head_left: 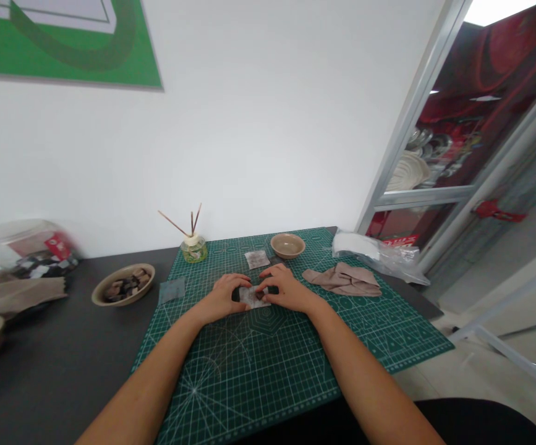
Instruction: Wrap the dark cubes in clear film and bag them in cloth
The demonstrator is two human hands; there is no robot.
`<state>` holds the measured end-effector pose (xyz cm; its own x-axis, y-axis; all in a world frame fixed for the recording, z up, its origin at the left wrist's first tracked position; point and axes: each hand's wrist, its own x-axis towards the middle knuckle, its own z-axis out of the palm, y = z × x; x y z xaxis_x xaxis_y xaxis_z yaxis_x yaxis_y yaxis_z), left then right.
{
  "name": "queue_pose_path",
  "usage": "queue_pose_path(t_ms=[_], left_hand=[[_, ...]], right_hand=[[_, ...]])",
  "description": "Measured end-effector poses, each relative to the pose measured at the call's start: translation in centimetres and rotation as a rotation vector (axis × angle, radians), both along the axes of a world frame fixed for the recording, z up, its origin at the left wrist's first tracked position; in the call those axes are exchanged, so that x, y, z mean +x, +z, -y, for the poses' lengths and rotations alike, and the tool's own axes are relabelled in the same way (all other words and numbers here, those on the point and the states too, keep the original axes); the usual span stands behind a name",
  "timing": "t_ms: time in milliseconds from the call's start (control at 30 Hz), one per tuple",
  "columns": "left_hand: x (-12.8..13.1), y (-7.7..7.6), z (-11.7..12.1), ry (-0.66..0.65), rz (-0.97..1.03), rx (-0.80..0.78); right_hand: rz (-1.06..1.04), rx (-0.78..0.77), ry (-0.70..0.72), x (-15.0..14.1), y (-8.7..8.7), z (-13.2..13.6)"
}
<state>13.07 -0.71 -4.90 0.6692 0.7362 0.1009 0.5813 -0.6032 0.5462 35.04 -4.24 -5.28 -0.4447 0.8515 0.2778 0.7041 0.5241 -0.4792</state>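
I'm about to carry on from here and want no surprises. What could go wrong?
The small dark piece at the right hand's fingertips might slip or roll away.

The pale sheet under it looks light, so the left hand at its edge could shift or crease it.

The bowl stands just beyond the right hand, so a forward reach might bump it.
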Motion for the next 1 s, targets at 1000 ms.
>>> queue_pose_path(t_ms=[1000], left_hand=[[0.1, 0.2, 0.1, 0.016, -0.011, -0.017]], right_hand=[[0.01, 0.059, -0.031, -0.4, 0.3, 0.1]])
